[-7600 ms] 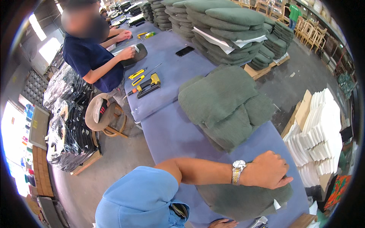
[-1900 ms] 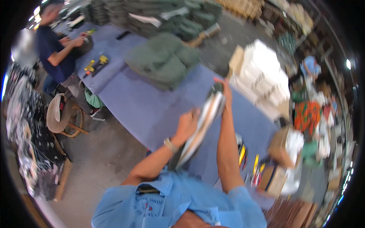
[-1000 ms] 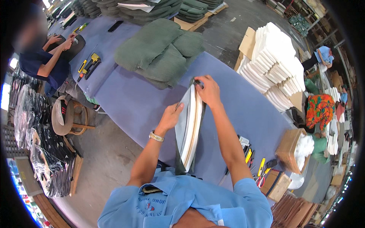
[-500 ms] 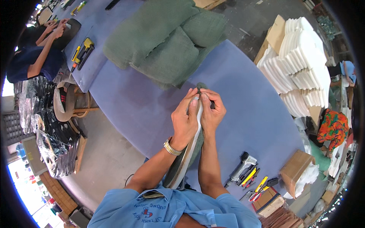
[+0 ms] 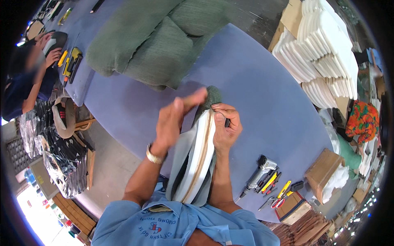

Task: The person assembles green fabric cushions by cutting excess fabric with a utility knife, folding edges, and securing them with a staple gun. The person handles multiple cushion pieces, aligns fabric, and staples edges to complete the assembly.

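A padded seat panel stands on edge against my body, its white foam and brown board core showing along the rim. Dark green fabric wraps its far end, and grey-green cloth hangs loose along its sides. My right hand pinches the fabric against the panel's far right edge, thumb on the near side. My left hand is apart from the rim, just left of the far end, blurred by motion. Its fingers look stretched out toward the fabric, with nothing seen in them.
A pile of green fabric covers the table's far side. To the right lie a staple gun, cutters and scissors, near a cardboard box. White foam sheets are stacked beyond. Another person works at far left.
My left hand has let go of the panel's far end and swung left. The panel has tilted, showing more of its foam rim, while my right hand keeps its pinch. The view has shifted slightly.
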`<state>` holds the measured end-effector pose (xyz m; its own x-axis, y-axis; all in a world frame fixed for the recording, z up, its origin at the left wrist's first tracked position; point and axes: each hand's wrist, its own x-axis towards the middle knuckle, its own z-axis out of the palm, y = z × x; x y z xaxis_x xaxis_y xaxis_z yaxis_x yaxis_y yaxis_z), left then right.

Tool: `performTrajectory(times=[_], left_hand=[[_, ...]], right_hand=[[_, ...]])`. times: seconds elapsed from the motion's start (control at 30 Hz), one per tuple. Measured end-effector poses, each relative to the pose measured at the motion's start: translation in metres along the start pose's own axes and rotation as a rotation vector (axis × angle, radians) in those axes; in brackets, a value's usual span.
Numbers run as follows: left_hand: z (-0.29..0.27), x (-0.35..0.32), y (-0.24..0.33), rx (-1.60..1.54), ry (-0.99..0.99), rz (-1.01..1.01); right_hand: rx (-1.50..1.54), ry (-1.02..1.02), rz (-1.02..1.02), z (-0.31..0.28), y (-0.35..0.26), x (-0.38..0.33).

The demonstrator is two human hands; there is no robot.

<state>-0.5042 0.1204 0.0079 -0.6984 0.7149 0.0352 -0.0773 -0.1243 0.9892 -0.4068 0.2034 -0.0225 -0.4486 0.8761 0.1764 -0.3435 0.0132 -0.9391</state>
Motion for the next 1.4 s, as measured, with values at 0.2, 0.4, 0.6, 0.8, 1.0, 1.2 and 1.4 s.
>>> performTrajectory(times=[0.2, 0.4, 0.6, 0.8, 1.0, 1.2, 1.4], left_hand=[[0.019, 0.071, -0.024, 0.027, -0.319, -0.063], [0.025, 0.090, -0.018, 0.261, -0.536, -0.194], [0.017, 0.074, -0.023, 0.217, -0.457, -0.217], [0.042, 0.038, -0.015, 0.239, -0.298, 0.111], [0.068, 0.045, -0.032, 0.285, -0.366, 0.099], [0.074, 0.038, -0.033, 0.265, -0.317, 0.062], [0.070, 0.035, -0.037, 0.235, -0.302, 0.037]], right_hand=[[-0.101, -0.010, -0.022, -0.014, -0.011, 0.010], [-0.195, 0.043, -0.087, -0.020, -0.011, 0.009], [-0.244, -0.001, -0.047, -0.020, 0.001, -0.004], [-0.086, 0.018, -0.114, -0.035, 0.004, -0.006], [-0.540, 0.003, -0.190, -0.082, -0.036, -0.012], [-1.401, 0.283, 0.083, -0.273, -0.018, -0.170], [-1.822, 0.275, 0.246, -0.272, -0.034, -0.201]])
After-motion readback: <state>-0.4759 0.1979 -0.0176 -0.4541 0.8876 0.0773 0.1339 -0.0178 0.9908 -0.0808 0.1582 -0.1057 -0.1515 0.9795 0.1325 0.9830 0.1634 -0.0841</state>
